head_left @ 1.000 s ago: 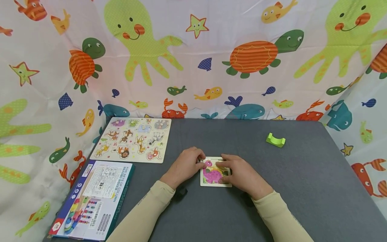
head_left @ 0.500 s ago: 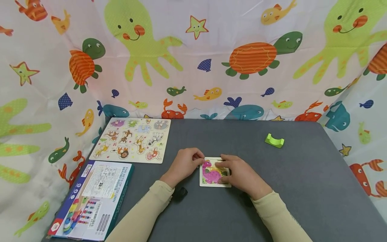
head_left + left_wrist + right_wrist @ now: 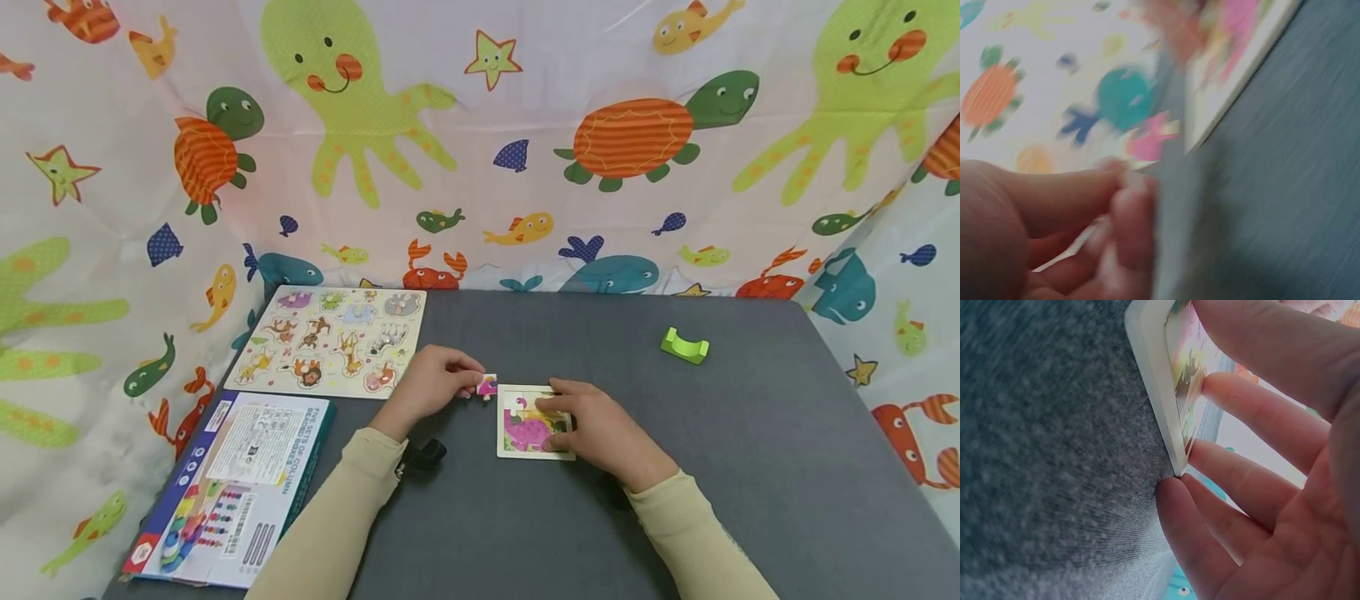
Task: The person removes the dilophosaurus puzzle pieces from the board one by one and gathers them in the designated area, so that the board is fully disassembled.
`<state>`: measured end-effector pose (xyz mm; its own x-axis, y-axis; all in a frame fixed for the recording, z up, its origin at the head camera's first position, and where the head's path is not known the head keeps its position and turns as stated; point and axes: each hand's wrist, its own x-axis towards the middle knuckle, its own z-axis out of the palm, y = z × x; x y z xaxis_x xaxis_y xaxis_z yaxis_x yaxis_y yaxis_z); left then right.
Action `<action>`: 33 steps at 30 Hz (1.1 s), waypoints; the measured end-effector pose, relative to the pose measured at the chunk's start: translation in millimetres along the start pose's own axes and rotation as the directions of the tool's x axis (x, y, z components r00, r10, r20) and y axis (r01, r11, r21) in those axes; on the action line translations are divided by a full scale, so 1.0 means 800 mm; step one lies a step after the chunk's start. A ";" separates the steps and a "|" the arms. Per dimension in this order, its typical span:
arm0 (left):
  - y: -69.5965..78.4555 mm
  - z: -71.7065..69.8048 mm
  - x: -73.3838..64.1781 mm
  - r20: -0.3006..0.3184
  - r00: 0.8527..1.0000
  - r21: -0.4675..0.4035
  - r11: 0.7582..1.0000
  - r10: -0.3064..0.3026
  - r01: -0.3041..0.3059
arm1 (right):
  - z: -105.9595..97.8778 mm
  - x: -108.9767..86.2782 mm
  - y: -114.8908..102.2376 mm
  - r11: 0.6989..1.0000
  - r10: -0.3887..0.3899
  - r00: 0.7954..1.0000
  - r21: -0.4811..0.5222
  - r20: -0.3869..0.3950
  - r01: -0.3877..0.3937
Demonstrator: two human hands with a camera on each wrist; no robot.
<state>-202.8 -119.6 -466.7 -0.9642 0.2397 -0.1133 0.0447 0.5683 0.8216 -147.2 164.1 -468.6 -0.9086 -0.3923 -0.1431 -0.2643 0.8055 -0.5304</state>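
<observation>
Head view: looking down on a wide, flat, dark grey table, appearing fuzzy like felt from the right wrist. Meeting, at the back, a white cloth wall with orange turtles, green octopuses and blue whales. Seeing on the right a bright green block with a scooped-out top; on the left, a flat pale board with animal shapes and a thin white box with a teal side.

Touching with the right hand, fingers spread and nearly straight, a small square puzzle with a smooth cream frame and a pink dinosaur, lying flat near the table's middle. Pinching with the left hand a small pink-and-cream jigsaw piece with bumpy edges, just off the puzzle's upper left.

Half a second ago, touching the puzzle's left edge with the left hand; now holding that hand farther away, and showing a pale patch in place of pink in that corner. Keeping the right hand in about the same spot.
</observation>
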 end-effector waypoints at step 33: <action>-0.017 -0.068 -0.007 -0.015 0.949 0.205 0.928 -0.313 0.310 | -0.004 0.000 0.009 0.999 -0.047 0.999 -0.007 0.004 0.047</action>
<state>-211.9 -171.2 -446.8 -0.9334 0.0377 -0.3568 -0.2036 0.7632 0.6133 -150.5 171.4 -470.1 -0.8939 -0.4314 -0.1217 -0.3086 0.7892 -0.5310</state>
